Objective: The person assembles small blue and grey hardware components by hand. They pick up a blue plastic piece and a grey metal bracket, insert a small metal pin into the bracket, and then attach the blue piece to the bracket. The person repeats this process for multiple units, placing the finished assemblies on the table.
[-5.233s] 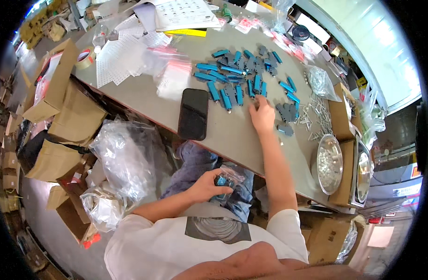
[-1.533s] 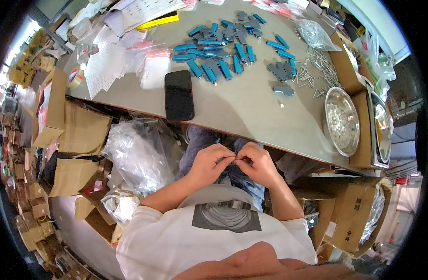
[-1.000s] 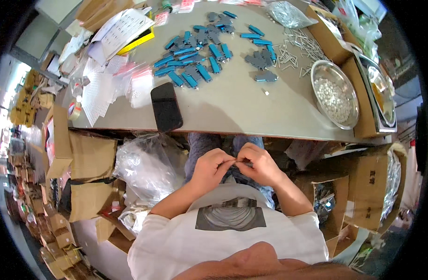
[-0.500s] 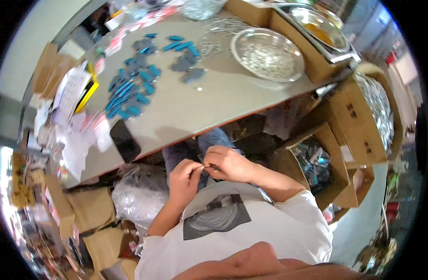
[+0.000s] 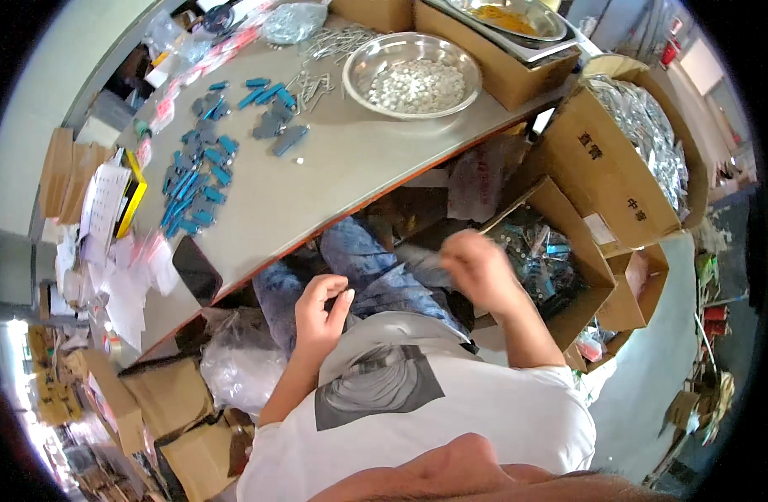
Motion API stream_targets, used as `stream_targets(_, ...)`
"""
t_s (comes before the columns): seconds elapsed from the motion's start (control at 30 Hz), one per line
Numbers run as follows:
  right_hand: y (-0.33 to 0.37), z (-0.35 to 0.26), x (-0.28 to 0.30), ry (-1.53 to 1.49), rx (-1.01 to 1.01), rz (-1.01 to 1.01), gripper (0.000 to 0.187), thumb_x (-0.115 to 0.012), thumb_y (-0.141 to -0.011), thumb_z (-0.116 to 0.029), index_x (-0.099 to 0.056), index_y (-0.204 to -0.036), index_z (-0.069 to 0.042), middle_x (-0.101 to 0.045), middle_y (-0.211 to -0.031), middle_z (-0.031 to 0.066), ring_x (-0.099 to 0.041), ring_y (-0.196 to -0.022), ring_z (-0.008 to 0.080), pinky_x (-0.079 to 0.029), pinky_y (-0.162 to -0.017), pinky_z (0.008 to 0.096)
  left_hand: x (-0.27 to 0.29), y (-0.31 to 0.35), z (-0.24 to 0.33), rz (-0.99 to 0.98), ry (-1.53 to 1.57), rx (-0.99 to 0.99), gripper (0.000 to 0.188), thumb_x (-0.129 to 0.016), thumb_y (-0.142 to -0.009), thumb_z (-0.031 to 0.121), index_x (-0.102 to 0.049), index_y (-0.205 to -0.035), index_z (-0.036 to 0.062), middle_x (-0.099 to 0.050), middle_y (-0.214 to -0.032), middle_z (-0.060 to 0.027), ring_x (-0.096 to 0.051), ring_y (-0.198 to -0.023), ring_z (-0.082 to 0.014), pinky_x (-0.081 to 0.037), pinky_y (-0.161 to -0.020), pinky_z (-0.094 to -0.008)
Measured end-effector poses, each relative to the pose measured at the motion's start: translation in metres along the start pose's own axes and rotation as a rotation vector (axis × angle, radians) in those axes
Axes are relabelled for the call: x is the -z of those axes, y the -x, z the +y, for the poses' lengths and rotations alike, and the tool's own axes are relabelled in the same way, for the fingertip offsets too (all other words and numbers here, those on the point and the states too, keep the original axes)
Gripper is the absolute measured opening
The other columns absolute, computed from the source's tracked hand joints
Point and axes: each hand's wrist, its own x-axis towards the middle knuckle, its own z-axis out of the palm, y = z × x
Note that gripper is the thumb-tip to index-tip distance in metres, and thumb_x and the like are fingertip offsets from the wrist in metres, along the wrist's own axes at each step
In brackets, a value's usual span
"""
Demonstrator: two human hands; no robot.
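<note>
My left hand (image 5: pixel 318 311) is over my lap, its fingers bent and the thumb apart from them. A pale spot shows at the thumb tip, too small to tell whether it is a nail or a small piece. My right hand (image 5: pixel 482 272) is smeared by motion beside the open carton (image 5: pixel 597 276) of clear bags with dark and blue pieces (image 5: pixel 539 263). Whether it holds anything does not show. A faint translucent streak (image 5: pixel 421 259) lies to its left. On the table, blue and grey pieces (image 5: pixel 201 171) form a loose pile near a steel bowl of small white pieces (image 5: pixel 417 88).
A black phone (image 5: pixel 197 269) lies at the table's (image 5: pixel 267 201) near edge. Papers (image 5: pixel 107 197) are at its left side. Bent metal rods (image 5: pixel 313 88) lie by the bowl. A tall carton of silvery packets (image 5: pixel 606 159) stands right; a clear plastic bag (image 5: pixel 241 368) sits below the table.
My hands have come apart from their shared pinch. The right one has moved right toward the carton of bags, while the left stays over my lap. The view has shifted rightward.
</note>
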Motion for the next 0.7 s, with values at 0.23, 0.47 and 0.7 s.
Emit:
stream_targets(0.23, 0.029, 0.023, 0.059, 0.401, -0.366, 0.252, 0.012, -0.065, -0.084, -0.004, -0.058, -0.091, 0.002, -0.061, -0.087, 0.0168, -0.06, -0.081, 0.0355, -0.048, -0.071, 0.041, 0.06, 0.048, -0.09, 0.153, -0.914, 0.301, 0.033, -0.066, -0.085, 0.034, -0.062, -0.093, 0.0031, -0.061, -0.099, -0.0178, -0.058, -0.097, -0.0362, -0.048, -0.08, -0.0453)
stream_targets(0.47, -0.002, 0.038, -0.07, 0.089, -0.149, -0.296, 0.018, -0.071, -0.08, -0.017, -0.062, -0.086, -0.002, -0.062, -0.086, 0.0174, -0.061, -0.081, 0.0379, -0.05, -0.069, 0.0451, 0.085, 0.106, -0.157, 0.027, -0.882, 0.562, 0.033, -0.056, -0.09, 0.034, -0.06, -0.083, 0.0015, -0.063, -0.082, -0.0231, -0.061, -0.08, -0.0436, -0.047, -0.069, -0.0514)
stream_targets(0.7, -0.037, 0.088, -0.176, 0.484, -0.012, -0.261, 0.024, -0.067, -0.082, -0.013, -0.063, -0.104, -0.003, -0.059, -0.116, 0.0156, -0.06, -0.105, 0.034, -0.053, -0.085, 0.041, 0.101, 0.168, -0.093, -0.481, -0.508, 0.559, 0.026, -0.055, -0.089, 0.024, -0.058, -0.083, -0.0011, -0.062, -0.083, -0.0244, -0.058, -0.076, -0.0441, -0.045, -0.065, -0.0476)
